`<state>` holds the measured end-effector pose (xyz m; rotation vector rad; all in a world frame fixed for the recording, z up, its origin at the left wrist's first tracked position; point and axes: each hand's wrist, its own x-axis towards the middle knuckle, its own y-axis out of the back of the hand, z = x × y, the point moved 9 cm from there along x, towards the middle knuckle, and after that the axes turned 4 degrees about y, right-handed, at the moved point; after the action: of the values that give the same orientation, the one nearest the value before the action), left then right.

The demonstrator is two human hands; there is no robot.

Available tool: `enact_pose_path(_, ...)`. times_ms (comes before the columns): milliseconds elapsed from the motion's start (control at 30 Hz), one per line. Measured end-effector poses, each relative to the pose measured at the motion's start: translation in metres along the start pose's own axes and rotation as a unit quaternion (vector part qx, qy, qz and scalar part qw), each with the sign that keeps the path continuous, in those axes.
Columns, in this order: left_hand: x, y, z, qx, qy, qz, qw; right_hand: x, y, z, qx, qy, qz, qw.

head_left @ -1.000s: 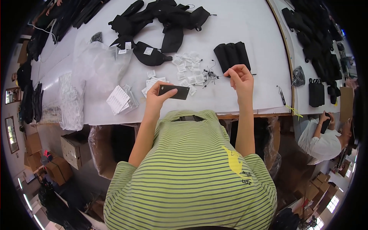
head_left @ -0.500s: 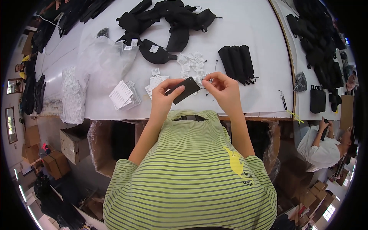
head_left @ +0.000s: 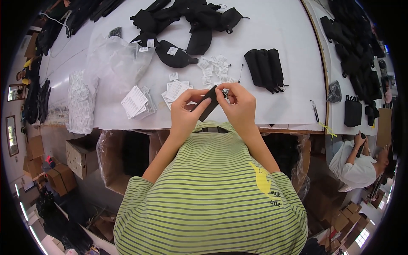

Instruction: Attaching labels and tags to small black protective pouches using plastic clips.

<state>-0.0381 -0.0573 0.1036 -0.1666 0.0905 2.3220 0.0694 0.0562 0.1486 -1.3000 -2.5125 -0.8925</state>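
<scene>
1. Far left of the frame: cardboard boxes (head_left: 70, 159) stand on the floor below the table edge, and a crinkled clear plastic bag (head_left: 80, 102) lies on the white table (head_left: 280, 38) above them.

2. Upper left: a larger clear plastic sheet (head_left: 119, 59) spreads over the tabletop, just beside a heap of black bags (head_left: 187, 19) that runs along the upper middle of the frame.

3. Left of centre: a stack of white paper tags (head_left: 137, 101) sits near the table's front edge, with a second loose pile of tags (head_left: 176, 90) just to its right.

4. Centre: the person's left hand (head_left: 185, 112) grips the lower end of a flat black pouch (head_left: 208, 103), fingers curled closed around it, thumb on top.

5. The black pouch is held tilted above the table's front edge, between both hands and just in front of the green-striped shirt (head_left: 212, 195).

6. Right of centre: the right hand (head_left: 240, 104) touches the upper end of the pouch, fingertips pinched closed on a small item too tiny to identify.

7. Further right: a row of rolled black pieces (head_left: 265, 68) lies on the table, well apart from the hands, with small white packets (head_left: 214, 68) scattered to its left.

8. Right side: a pen (head_left: 315, 111) rests near the table edge; more black bags (head_left: 352, 46) cover a neighbouring table.

9. Lower right: another person in a white top (head_left: 355, 165) sits at that neighbouring table.
</scene>
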Motion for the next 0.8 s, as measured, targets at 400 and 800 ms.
enact_pose_path(400, 0.016, -0.005, -0.014, -0.148, 0.004, -0.136, 0.98, -0.007, -0.033, 0.043, 0.37, -0.275, -0.191, 0.867)
enact_pose_path(800, 0.06, -0.027, -0.041, -0.121, 0.043, -0.19, 0.973, -0.001, -0.06, 0.078, 0.376, -0.359, -0.276, 0.809)
